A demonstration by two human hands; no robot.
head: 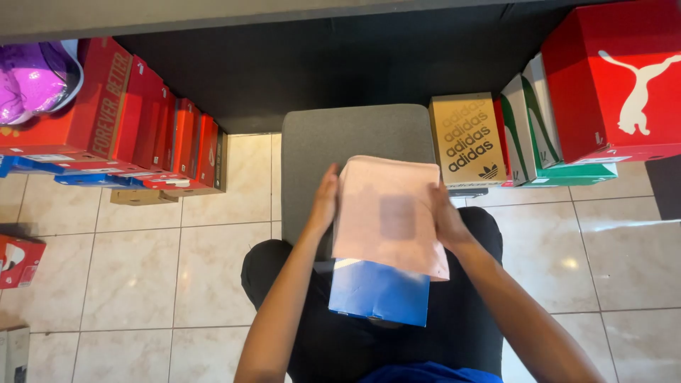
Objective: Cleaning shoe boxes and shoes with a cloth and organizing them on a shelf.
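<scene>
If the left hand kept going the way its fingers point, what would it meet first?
Probably the grey padded seat: the left hand, flat against the pink bag, points up-frame over it. Depth is unclear.

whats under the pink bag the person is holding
A blue box sticks out below the pink bag, resting on the lap, with the left hand and right hand at the bag's sides. The bag covers the box's upper part.

Two bare forearms reach forward from the bottom edge. Left hand [324, 202] and right hand [447, 220] face each other, palms inward, fingers straight and together.
</scene>
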